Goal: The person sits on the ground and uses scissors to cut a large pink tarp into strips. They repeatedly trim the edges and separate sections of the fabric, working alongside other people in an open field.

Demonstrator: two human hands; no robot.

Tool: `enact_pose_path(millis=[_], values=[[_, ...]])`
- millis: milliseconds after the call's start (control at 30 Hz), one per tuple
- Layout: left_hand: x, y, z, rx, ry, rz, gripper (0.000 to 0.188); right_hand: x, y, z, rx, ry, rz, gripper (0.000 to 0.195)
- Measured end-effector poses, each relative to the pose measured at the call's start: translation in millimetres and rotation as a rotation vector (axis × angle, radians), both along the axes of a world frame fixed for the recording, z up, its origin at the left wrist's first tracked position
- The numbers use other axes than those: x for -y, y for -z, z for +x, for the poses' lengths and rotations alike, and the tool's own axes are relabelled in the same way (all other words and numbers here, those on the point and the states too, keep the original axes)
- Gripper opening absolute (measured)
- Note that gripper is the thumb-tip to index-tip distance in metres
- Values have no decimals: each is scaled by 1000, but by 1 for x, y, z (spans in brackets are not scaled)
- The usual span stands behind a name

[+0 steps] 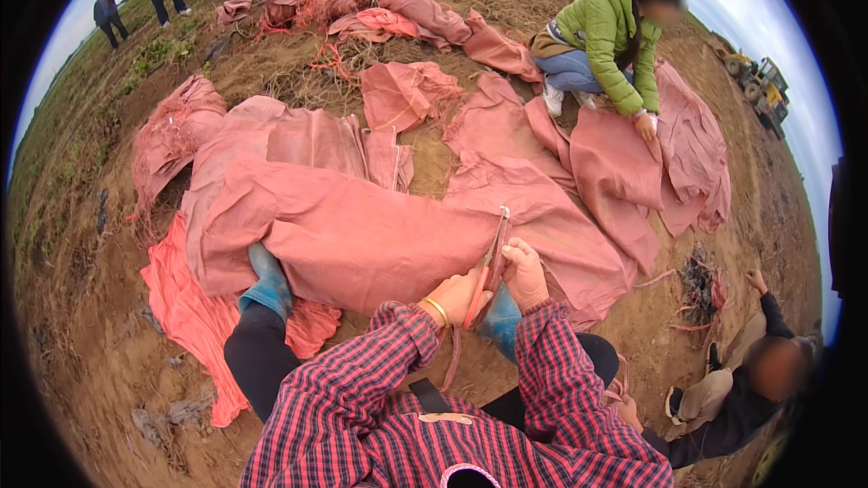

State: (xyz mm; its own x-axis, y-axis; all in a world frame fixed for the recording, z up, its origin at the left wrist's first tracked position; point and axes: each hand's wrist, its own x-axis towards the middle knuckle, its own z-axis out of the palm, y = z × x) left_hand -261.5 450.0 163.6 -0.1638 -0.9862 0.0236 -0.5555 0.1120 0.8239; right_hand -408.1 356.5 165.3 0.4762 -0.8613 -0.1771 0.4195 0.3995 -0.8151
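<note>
My left hand, with a yellow bangle at the wrist, holds red-handled scissors and the near edge of a pink woven sack. The scissor blades point away from me along the sack's end, beside its folded hem. My right hand pinches that hem between thumb and fingers, just right of the blades. The sack lies across my knees and over my blue boots. A thin pink strip hangs below my left hand. Whether the blades are apart at the handles is hard to tell.
More pink sacks lie spread ahead, with a heap beyond. A person in a green jacket crouches ahead right, touching a sack. Another person sits near right, holding pink strips. Two people stand far left; a yellow loader stands far right.
</note>
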Motion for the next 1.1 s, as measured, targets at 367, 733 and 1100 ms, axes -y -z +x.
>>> enact_pose_path(millis=[367, 733, 1100], values=[[-2, 15, 21, 64, -230, -80, 33, -4, 52, -19, -843, -478, -81, 17], [-39, 6, 93, 53, -275, -12, 24, -76, 104, 102, -706, -687, -658, 54], [-51, 1, 119, -263, -467, 290, 15, 144, 92, 53, -533, 424, 81, 28]])
